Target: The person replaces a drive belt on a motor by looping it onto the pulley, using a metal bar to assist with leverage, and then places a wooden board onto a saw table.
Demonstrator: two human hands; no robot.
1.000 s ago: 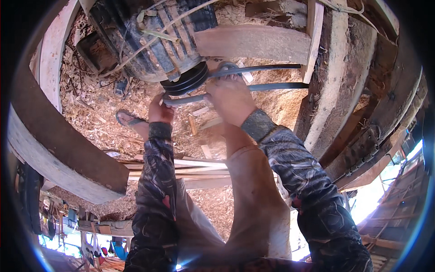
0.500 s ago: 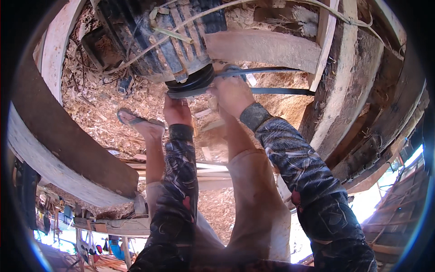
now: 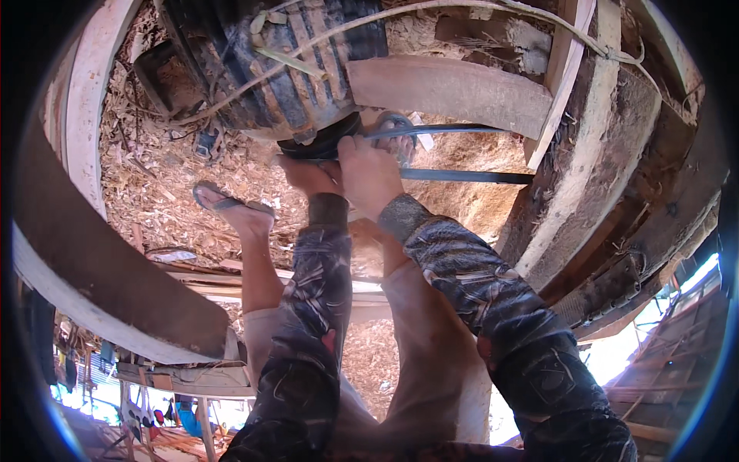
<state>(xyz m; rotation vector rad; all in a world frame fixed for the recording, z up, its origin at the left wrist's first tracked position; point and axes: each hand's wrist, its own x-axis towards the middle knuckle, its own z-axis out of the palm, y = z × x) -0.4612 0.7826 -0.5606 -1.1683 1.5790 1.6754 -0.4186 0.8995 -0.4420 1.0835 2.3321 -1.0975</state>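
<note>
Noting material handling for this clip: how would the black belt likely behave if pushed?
The belt would probably flex rather than snap, being a long, narrow band. It may feel springy or taut rather than limp, since both runs cross above the sawdust nearly straight. It is probably light for its length, given how slim it looks.

On my feed the right grip (image 3: 371, 175) hides some fingers of the left grip (image 3: 312, 177) and part of the black pulley (image 3: 319, 143); I lose the drive belt (image 3: 469, 175) behind timber (image 3: 573, 177); the upper edge crops the ribbed motor (image 3: 300, 108), and I can't make out the small blue hanging item (image 3: 187, 417)
</note>
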